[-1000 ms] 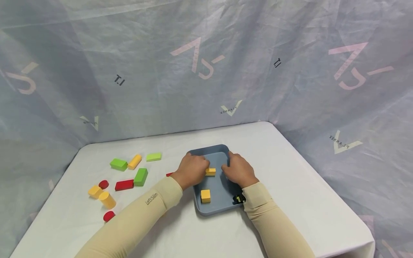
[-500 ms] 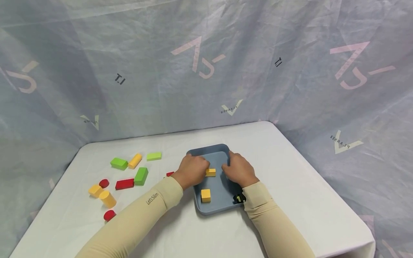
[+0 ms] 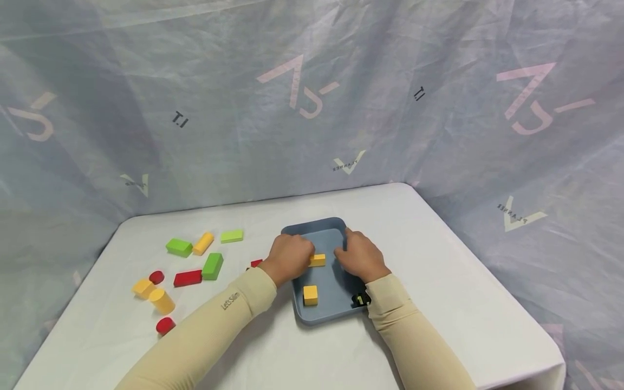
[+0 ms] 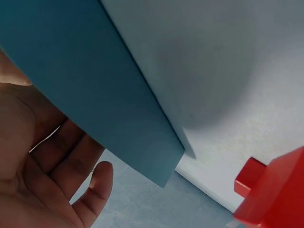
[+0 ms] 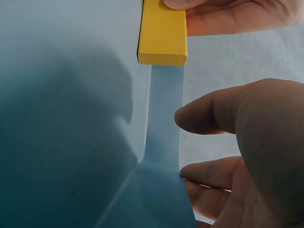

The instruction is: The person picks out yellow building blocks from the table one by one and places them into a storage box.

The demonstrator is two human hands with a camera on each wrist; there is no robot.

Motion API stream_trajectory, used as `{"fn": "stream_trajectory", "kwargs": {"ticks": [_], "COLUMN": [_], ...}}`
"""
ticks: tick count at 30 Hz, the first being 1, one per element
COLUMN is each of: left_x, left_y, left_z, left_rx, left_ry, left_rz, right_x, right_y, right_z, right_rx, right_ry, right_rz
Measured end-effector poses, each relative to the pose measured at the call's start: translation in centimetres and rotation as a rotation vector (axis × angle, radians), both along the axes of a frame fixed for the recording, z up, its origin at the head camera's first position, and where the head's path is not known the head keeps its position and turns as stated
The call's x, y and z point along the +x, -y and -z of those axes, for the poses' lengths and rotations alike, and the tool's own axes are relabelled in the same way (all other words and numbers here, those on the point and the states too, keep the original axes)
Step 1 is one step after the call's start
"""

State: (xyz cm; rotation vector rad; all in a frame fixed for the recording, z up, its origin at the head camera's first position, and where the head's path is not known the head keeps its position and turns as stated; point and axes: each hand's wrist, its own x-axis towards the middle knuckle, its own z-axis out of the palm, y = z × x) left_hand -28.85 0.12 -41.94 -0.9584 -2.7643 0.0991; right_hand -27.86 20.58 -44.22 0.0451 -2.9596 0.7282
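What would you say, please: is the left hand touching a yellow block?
Touching: the right wrist view shows the left hand gripping the yellow block, a fingertip on it.

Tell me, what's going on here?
A person's left hand holds a yellow block at the tray, while the right hand touches the tray's edge. A yellow cube lies inside. More blocks, red, green and yellow, are scattered on the table to the left. Whether the held block touches the tray's floor is unclear.
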Motion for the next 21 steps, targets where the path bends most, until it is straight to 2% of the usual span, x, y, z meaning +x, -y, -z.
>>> {"fn": "stream_trajectory", "kwargs": {"ticks": [9, 16, 21], "left_x": [0.27, 0.15, -0.06], "left_y": [0.1, 0.39, 0.43], "left_z": [0.25, 0.55, 0.93], "left_rx": [-0.03, -0.044, -0.041], "left_ry": [0.035, 0.007, 0.018], "left_rz": [-0.059, -0.05, -0.041], "right_x": [0.11, 0.11, 0.07], "right_y": [0.03, -0.04, -0.09], "right_z": [-0.07, -0.17, -0.07], "right_rx": [0.012, 0.008, 0.003], "right_ry": [-0.008, -0.017, -0.008], "right_rz": [-0.016, -0.02, -0.024]}}
